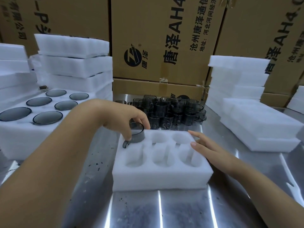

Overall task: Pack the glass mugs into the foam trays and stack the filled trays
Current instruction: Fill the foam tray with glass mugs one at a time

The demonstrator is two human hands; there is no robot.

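Six round, dark mug rims show in the filled tray [24, 137] at the left, one in each pocket. Behind it, white foam stacks [74, 66] rise toward the far left.

Just right of that, the left hand [131, 119] reaches in from the near left with the forearm slanting across the steel table [164, 211]. Its fingers curl down over a smoky glass mug [137, 135], the thumb at the near-left side by the handle and the other fingers on the far rim. The mug sits partly sunk in the far-left pocket of the open foam tray [161, 176], handle pointing left. The tray's other five pockets hold nothing.

Beyond the tray, loose mugs [172, 112] crowd together in a pile on the table; how many cannot be counted through the dark glass.

The right hand [209, 145] lies low at the tray's right edge, fingers straight and slightly spread. Its fingertips seem to touch the foam at the far-right corner.

Empty foam trays [246, 122] are stacked at the right. Printed cardboard boxes [156, 38] stand along the far side.
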